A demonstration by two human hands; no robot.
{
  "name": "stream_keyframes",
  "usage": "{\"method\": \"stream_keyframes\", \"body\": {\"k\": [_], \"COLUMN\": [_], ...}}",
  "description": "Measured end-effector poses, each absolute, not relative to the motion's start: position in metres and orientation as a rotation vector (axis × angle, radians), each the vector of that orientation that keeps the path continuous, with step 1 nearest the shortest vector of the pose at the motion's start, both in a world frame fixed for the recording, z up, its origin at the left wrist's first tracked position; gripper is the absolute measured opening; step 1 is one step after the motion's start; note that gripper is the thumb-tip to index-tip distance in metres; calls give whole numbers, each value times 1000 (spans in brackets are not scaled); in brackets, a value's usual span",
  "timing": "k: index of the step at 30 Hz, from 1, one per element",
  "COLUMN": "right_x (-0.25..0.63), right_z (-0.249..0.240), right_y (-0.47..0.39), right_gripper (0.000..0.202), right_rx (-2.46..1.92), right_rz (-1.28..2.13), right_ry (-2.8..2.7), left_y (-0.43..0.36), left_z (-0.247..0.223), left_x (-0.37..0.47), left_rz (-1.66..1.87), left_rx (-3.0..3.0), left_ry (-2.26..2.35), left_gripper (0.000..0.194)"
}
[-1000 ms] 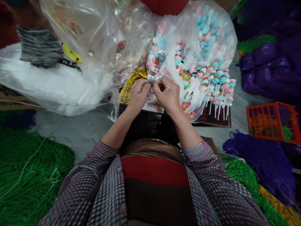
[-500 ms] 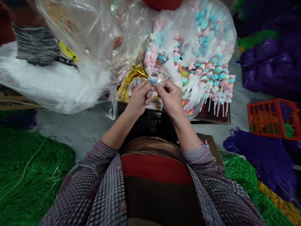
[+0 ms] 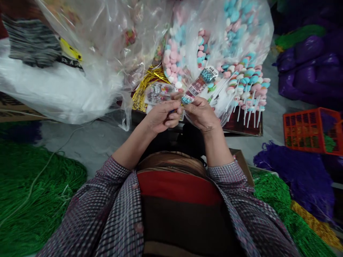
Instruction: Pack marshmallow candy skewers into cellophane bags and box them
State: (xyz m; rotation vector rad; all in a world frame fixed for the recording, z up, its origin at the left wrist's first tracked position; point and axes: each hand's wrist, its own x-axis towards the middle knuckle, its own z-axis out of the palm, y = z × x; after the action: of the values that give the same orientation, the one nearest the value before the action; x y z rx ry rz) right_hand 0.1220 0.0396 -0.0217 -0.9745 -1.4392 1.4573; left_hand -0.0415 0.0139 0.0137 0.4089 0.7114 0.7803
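A small printed clear packet tilts up to the right, its lower end between my hands. My right hand is closed on that lower end. Fingers pressed together, my left hand meets it from the other side; what it pinches is too small to make out. Behind my left hand are gold twist ties and another printed clear packet. Pink, white and blue candies on white sticks lie on the dark table to the right.
Large clear bags cover the table's far side. A co-worker's striped sleeve is at upper left. Green strands lie at left, purple strands at right below an orange basket. Purple bundles are at upper right.
The packet has moved right and tilted further to the right. My right hand has shifted right and lower, now closed around the packet's lower end. My left hand has turned slightly.
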Motion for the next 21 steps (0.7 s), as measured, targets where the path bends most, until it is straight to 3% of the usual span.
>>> {"method": "stream_keyframes", "body": {"k": [5, 13, 21], "right_x": [117, 104, 108], "right_z": [-34, -42, -20], "right_y": [43, 42, 39], "right_gripper": [32, 25, 26], "right_rx": [-979, -1090, -1192], "right_rz": [1309, 649, 680], "right_ry": [-1346, -1489, -1647], "left_y": [14, 20, 19], "left_z": [16, 7, 9], "left_x": [-34, -22, -31], "left_rz": [828, 1062, 1074], "left_rx": [368, 291, 440], "left_ry": [746, 830, 854], "left_gripper": [43, 41, 30]}}
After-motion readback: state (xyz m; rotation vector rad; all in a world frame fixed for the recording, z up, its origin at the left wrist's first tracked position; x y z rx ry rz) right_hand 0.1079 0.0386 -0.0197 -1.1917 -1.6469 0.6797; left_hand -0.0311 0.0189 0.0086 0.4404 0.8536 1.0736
